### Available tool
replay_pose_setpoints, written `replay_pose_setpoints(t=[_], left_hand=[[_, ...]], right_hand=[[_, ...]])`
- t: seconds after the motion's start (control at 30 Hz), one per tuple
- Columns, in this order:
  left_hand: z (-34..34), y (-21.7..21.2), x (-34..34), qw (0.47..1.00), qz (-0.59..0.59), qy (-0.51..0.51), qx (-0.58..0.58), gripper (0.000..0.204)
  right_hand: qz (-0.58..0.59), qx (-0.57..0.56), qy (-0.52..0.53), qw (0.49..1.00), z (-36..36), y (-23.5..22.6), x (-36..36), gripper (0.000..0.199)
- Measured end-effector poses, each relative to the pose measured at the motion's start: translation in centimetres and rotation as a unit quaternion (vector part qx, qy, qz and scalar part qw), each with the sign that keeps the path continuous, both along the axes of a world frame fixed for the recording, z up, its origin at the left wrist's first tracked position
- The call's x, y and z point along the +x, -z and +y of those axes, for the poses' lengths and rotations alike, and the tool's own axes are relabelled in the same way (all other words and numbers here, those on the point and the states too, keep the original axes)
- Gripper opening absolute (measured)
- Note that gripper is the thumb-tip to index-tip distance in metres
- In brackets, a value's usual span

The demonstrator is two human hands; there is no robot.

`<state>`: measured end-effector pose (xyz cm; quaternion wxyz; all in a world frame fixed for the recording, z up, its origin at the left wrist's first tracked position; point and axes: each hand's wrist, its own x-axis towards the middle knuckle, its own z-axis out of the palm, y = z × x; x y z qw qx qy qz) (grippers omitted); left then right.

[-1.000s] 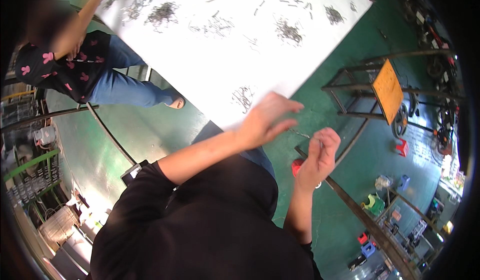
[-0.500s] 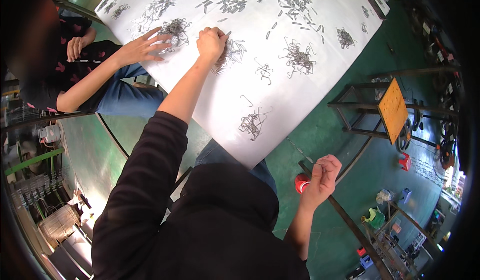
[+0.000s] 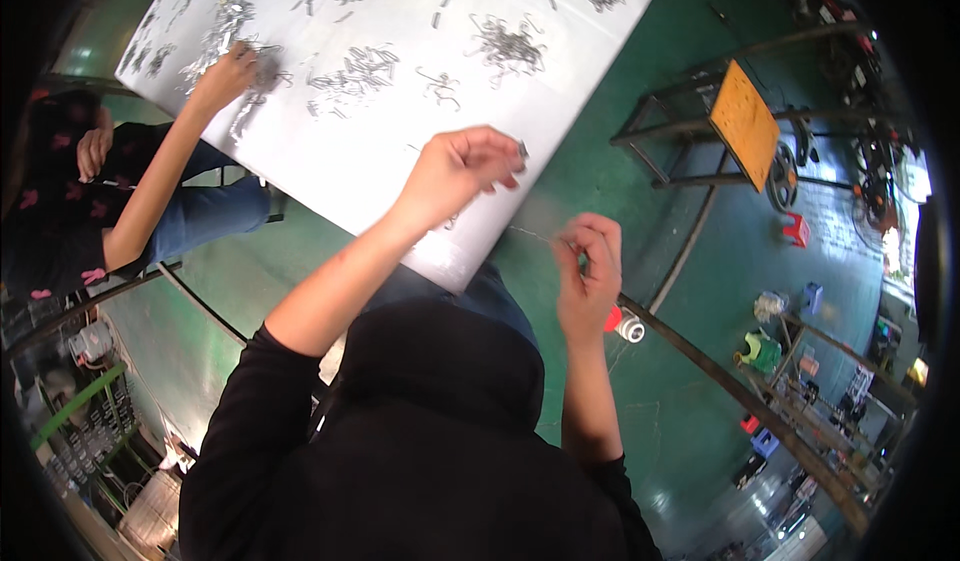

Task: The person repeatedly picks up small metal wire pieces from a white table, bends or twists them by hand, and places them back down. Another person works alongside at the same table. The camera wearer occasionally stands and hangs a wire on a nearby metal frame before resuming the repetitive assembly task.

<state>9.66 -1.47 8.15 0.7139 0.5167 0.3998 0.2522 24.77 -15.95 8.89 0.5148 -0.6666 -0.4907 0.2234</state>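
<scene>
Over the near corner of the white table, my left hand (image 3: 462,173) has its fingers pinched together. A small grey metal piece (image 3: 521,151) shows at its fingertips, possibly a link. My right hand (image 3: 592,266) is closed in a pinch past the table's right edge. From its fingers a thin, light metal chain (image 3: 532,232) stretches left toward the table, blurred by motion. Below my left hand, a near pile of wire hooks is mostly hidden. Farther off lie a loose group of wire hooks (image 3: 440,85), a hook pile (image 3: 508,45) and a pile of metal links (image 3: 357,75).
At left, a co-worker's hand (image 3: 232,73) reaches into another pile on the white table (image 3: 330,166). To the right stand a metal frame with a yellow board (image 3: 745,126) and a long dark bar (image 3: 740,406). A red and white roll (image 3: 628,329) is beside my right wrist.
My left hand has come back from the link pile to the near corner with a small metal piece. My right hand has risen toward it. The whole view has shifted.
</scene>
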Motion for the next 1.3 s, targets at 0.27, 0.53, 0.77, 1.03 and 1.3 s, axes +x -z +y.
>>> replay_pose_setpoints(t=[0.27, 0.53, 0.77, 1.03, 1.3], left_hand=[[-6.8, -4.5, 2.3, 0.999, 0.009, 0.008, 0.05, 0.012], [-7.1, -3.4, 2.3, 0.965, 0.019, 0.004, 0.262, 0.015], [-7.1, -0.3, 2.1, 0.925, 0.007, -0.011, 0.379, 0.018], [-6.3, 3.1, 1.8, 0.909, 0.022, 0.036, 0.415, 0.013], [-6.4, 4.5, 1.9, 0.905, 0.023, 0.027, 0.424, 0.008]], right_hand=[[-0.011, 0.027, -0.008, 1.0, -1.4, -0.7, 0.4, 0.006], [-0.015, 0.0, -0.001, 1.0, -1.7, 0.4, 1.1, 0.01], [0.048, -0.113, -0.052, 0.991, 1.8, 0.6, 4.4, 0.013], [-0.165, -0.124, -0.27, 0.94, 19.4, 5.0, 0.8, 0.011], [-0.377, -0.275, -0.311, 0.828, 26.7, 8.5, -4.4, 0.014]])
